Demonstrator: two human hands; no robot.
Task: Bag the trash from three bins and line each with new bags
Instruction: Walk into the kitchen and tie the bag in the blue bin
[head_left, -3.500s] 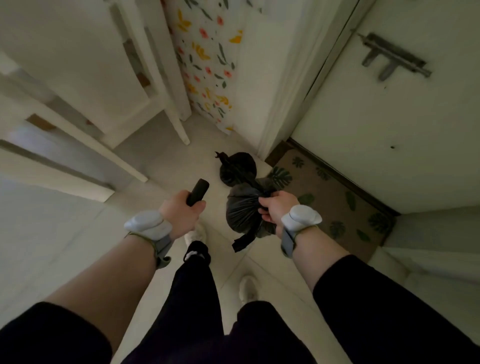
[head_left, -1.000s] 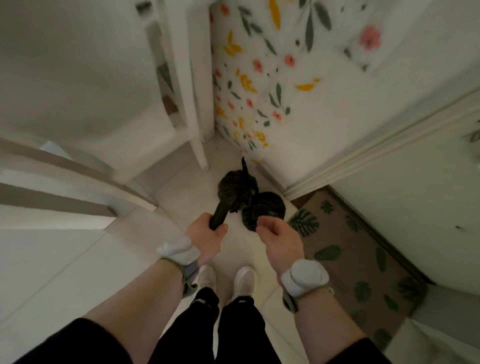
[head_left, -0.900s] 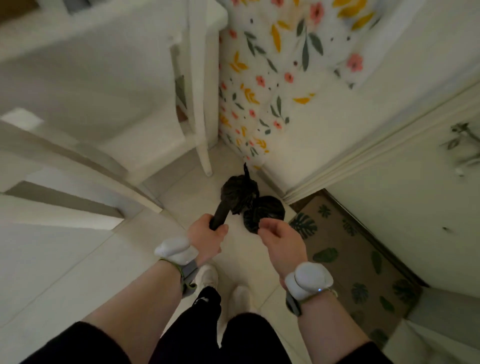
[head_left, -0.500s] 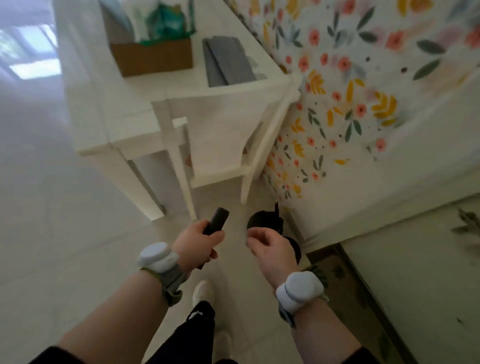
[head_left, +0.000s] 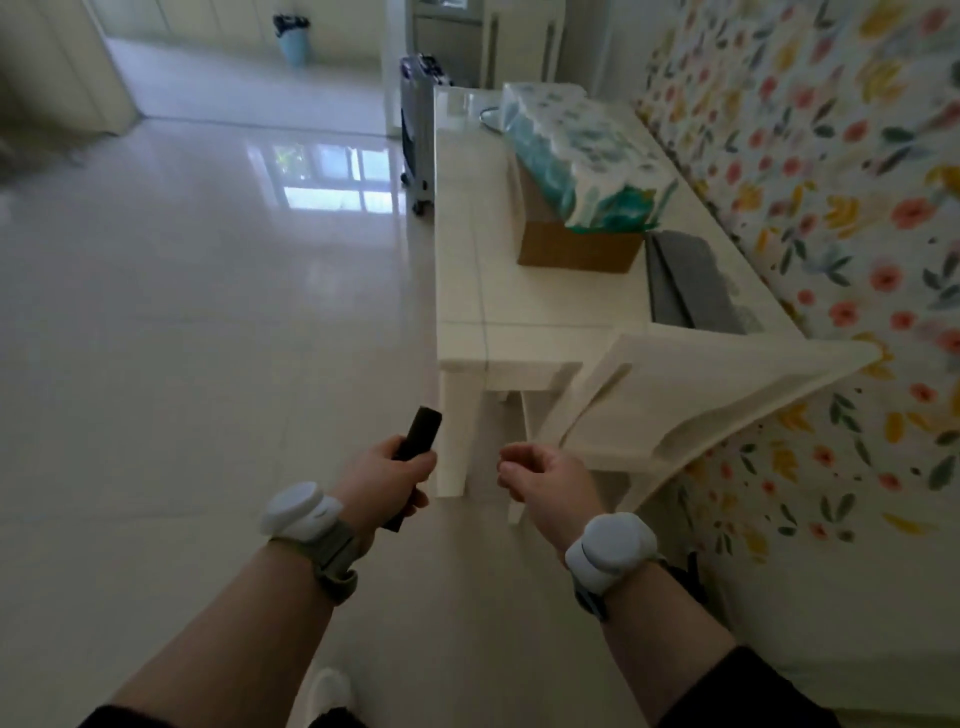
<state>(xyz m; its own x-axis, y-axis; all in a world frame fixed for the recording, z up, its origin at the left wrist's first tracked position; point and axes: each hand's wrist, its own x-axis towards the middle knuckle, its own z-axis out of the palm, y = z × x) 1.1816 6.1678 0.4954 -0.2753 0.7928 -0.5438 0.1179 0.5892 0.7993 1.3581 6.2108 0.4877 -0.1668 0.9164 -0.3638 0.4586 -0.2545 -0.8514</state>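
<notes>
My left hand (head_left: 387, 475) grips a black roll of trash bags (head_left: 415, 447), which sticks up and forward out of my fist. Beside it my right hand (head_left: 545, 478) holds nothing, its fingers loosely curled. Both hands hover in front of me over the pale tiled floor. Far away at the top left stands a light blue bin (head_left: 293, 39) with a dark bag at its rim. The tied black trash bags are out of view.
A white table (head_left: 493, 291) runs along the floral wall covering (head_left: 831, 208) on the right. It carries a cardboard box (head_left: 571, 249) under a patterned package and a grey flat item (head_left: 685, 280). A white chair (head_left: 675, 405) leans at its near end. Glossy floor (head_left: 182, 312) spreads left.
The view has swung up from the door corner to the room. My right hand let go of the black trash bag beside the other on the floor; both are now out of sight.
</notes>
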